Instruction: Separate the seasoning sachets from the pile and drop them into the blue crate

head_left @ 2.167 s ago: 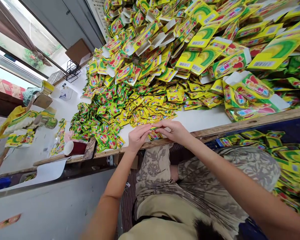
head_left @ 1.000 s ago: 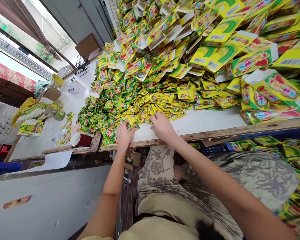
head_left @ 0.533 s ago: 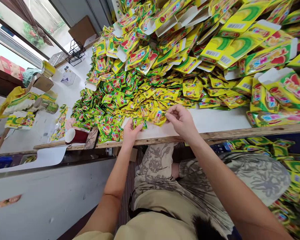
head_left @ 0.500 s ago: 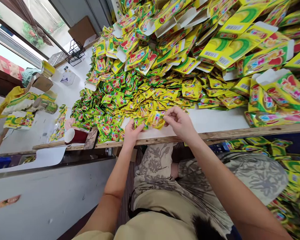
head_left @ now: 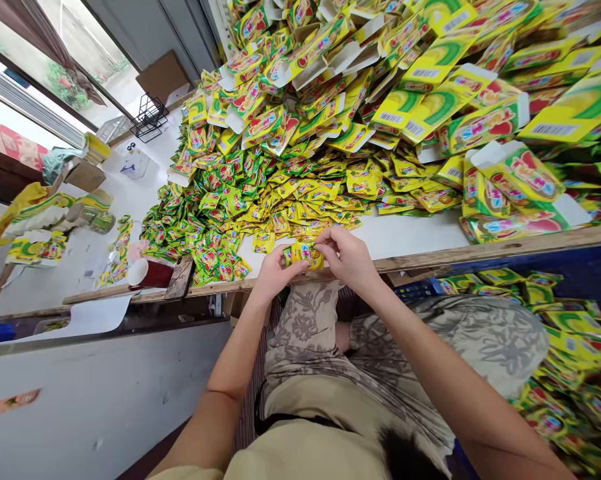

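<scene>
My left hand [head_left: 276, 272] is closed on small yellow-and-green printed packets [head_left: 304, 255], thumb across the front, just above the table's front edge. From the other side my right hand [head_left: 349, 261] pinches the right end of the same packets between thumb and fingertips. How many packets lie between the hands I cannot tell, as fingers cover part of them. Right behind the hands spreads a heap of loose yellow packets [head_left: 300, 207]. A heap of green packets [head_left: 220, 193] adjoins it on the left.
Printed cartons [head_left: 410, 100], several with flaps open, are piled high at the back and right. A dark red cup [head_left: 155, 274] and a phone [head_left: 180, 277] lie near the wooden front edge [head_left: 420, 261]. A black wire rack [head_left: 149, 119] stands at back left. More packets fill a blue container [head_left: 580, 267] below right.
My hands have come together, bringing the green packet on the left and the yellow one on the right into one bunch. The view has shifted slightly.
</scene>
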`<state>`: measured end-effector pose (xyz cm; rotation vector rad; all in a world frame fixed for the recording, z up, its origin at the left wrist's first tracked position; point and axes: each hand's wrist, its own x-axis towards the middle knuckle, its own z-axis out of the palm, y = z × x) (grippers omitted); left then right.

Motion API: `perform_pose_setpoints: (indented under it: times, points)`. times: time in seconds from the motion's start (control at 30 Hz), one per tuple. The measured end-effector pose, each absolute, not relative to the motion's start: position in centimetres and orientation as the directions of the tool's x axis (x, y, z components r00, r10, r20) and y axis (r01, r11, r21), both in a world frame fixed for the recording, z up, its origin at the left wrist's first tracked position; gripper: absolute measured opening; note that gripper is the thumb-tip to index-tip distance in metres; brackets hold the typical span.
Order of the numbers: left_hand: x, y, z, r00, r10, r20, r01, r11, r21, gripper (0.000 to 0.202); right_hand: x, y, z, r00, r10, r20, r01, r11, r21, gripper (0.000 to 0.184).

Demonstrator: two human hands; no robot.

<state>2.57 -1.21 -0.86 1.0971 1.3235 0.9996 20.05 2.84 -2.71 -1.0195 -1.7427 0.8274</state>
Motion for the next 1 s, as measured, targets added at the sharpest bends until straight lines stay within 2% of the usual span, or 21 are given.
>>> perform_pose_setpoints:
  times: [0.27, 0.4, 0.53, 0.63, 0.8, 0.87, 0.93, 1.0]
  points:
    - [2.8, -1.3, -0.8, 0.034, 0.978, -0.205, 0.141, 0.199, 0.97, 0.047, 20.5, 2.1, -2.9, -0.284, 0.882, 0.376, 0.285, 0.452, -0.845, 0.007]
    - [2.9, -1.3, -0.8, 0.007, 0.982, -0.19, 0.119, 0.188, 0.975, 0.042, 20.1, 1.8, -3.2, -0.232, 0.944, 0.235, 0.203, 0.284, -0.937, 0.006]
    - [3.2, -1.4, -0.6, 0.012, 0.98, -0.196, 0.053, 0.196, 0.979, 0.04, 19.6, 1.5, -3.7, -0.277, 0.958, 0.075, 0.009, 0.081, -0.997, 0.037]
    - [3.5, -1.4, -0.3, 0.02, 0.979, -0.203, 0.077, 0.201, 0.977, 0.036, 19.4, 1.4, -3.7, -0.316, 0.948, 0.03, 0.002, 0.032, -0.999, 0.037]
    - [3.8, -1.4, -0.5, -0.026, 0.98, -0.2, 0.064, 0.201, 0.978, 0.032, 19.4, 1.4, -3.5, -0.115, 0.993, 0.022, 0.12, 0.036, -0.992, 0.035]
    - [3.8, -1.4, -0.9, -0.046, 0.975, -0.215, 0.038, 0.217, 0.975, 0.03, 19.6, 1.4, -3.5, -0.089, 0.996, 0.03, 0.128, 0.041, -0.991, 0.033]
    - [3.8, -1.4, -1.5, -0.075, 0.969, -0.237, -0.022, 0.236, 0.972, 0.032, 19.8, 1.4, -3.6, -0.094, 0.996, -0.003, 0.062, 0.003, -0.998, 0.035]
    - [4.0, -1.4, -2.2, -0.128, 0.965, -0.231, -0.094, 0.22, 0.971, 0.034, 19.9, 1.3, -3.6, -0.084, 0.993, -0.078, -0.072, -0.084, -0.994, 0.038]
